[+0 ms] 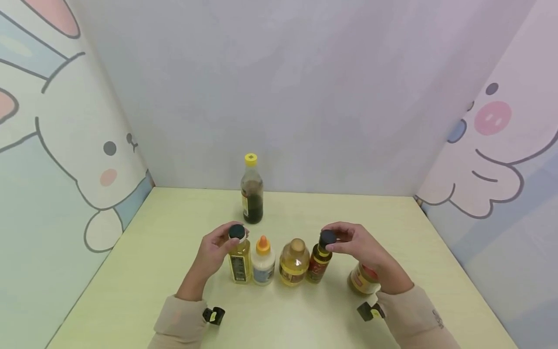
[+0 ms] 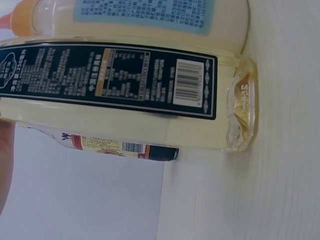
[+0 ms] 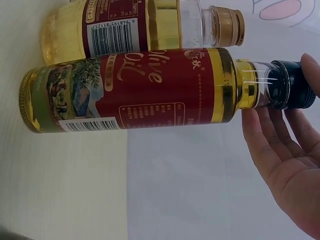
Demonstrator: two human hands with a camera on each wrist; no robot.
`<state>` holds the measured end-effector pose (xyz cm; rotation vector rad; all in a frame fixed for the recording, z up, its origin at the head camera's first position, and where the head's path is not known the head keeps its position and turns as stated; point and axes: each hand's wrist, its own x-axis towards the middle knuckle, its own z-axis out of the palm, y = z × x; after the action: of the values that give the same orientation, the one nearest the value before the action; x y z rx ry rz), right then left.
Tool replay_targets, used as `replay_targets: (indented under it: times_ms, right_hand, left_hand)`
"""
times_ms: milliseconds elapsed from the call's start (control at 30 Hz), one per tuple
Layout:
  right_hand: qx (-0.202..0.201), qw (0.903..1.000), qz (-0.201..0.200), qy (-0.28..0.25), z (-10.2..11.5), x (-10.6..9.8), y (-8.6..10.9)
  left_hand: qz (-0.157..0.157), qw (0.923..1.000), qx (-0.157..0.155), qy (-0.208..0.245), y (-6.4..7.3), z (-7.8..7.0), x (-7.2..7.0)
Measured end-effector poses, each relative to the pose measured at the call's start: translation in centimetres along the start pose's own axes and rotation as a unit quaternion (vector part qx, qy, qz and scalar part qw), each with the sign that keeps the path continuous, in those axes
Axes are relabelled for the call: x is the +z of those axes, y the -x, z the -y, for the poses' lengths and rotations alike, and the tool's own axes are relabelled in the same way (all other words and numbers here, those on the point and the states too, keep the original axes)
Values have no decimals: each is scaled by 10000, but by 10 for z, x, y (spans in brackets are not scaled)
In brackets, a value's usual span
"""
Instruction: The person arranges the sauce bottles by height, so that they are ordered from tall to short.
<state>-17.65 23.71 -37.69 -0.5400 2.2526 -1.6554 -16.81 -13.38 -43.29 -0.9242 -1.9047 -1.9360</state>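
My left hand (image 1: pixel 212 253) grips the neck, just under the dark cap, of a square clear bottle of pale yellow oil (image 1: pixel 239 264). In the left wrist view this bottle's dark label (image 2: pixel 135 80) and moulded base show, while most of the hand is out of sight. With thumb and fingers, my right hand (image 1: pixel 357 242) pinches the black cap of an olive oil bottle (image 3: pixel 160 92), which has a red label. Between the two held bottles stand a white squeeze bottle (image 1: pixel 263 269) with an orange nozzle and a rounded yellow oil bottle (image 1: pixel 294 265) with a tan cap.
Behind the row, a dark sauce bottle (image 1: pixel 252 196) with a yellow cap stands upright. A jar (image 1: pixel 362 282) with a red lid sits under my right wrist, partly hidden. Walls with cartoon animals enclose the pale table (image 1: pixel 144 252) at the back and sides.
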Motion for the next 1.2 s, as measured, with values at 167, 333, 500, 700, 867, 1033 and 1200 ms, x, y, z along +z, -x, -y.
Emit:
replay_targets:
  times_ms: [167, 333, 500, 700, 867, 1033, 1200]
  right_hand:
    - [-67, 10000, 58, -23, 0, -1, 0]
    - [-43, 10000, 66, -17, 1, -1, 0]
    - [27, 10000, 49, 39, 2, 1, 0]
    - [73, 10000, -2, 49, 4, 2, 2]
    - [66, 9999, 12, 88, 4, 2, 2]
    - [92, 9999, -1, 95, 4, 1, 2]
    - [76, 10000, -5, 40, 4, 1, 2]
  left_hand:
    - [12, 10000, -5, 12, 0, -2, 0]
    - [-25, 10000, -51, 13, 0, -3, 0]
    - [-59, 9999, -87, -6, 1, -3, 0]
    - [-16, 9999, -94, -47, 0, -3, 0]
    - [-2, 9997, -201, -100, -3, -2, -2]
    - [-38, 9999, -86, -48, -10, -2, -5]
    - [-105, 9997, -227, -61, -19, -2, -8]
